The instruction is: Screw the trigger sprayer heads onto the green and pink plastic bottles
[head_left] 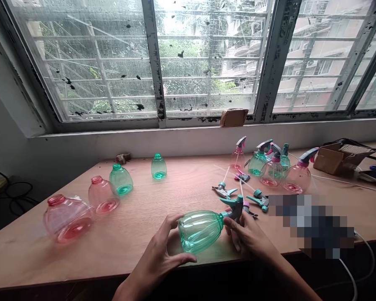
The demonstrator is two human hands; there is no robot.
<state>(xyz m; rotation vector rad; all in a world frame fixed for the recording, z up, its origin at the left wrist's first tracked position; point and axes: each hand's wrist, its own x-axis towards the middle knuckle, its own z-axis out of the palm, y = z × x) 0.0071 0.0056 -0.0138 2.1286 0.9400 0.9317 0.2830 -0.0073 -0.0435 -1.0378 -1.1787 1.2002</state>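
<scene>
A clear green spray bottle lies on its side in the air just above the table's front edge, its neck pointing right. My left hand cups its base, with the fingers at the far side and the thumb below. At the neck, my right hand grips by the collar of the teal and grey trigger head; some of its fingers are hidden. The head sits on the bottle's mouth, and a straw shows inside. Loose trigger heads lie just beyond, including a grey and teal one and another teal one.
Headless pink bottles and green bottles stand at the left. Several bottles with trigger heads, among them a pink one, stand at the back right near a cardboard box. A blurred-out patch covers the right front.
</scene>
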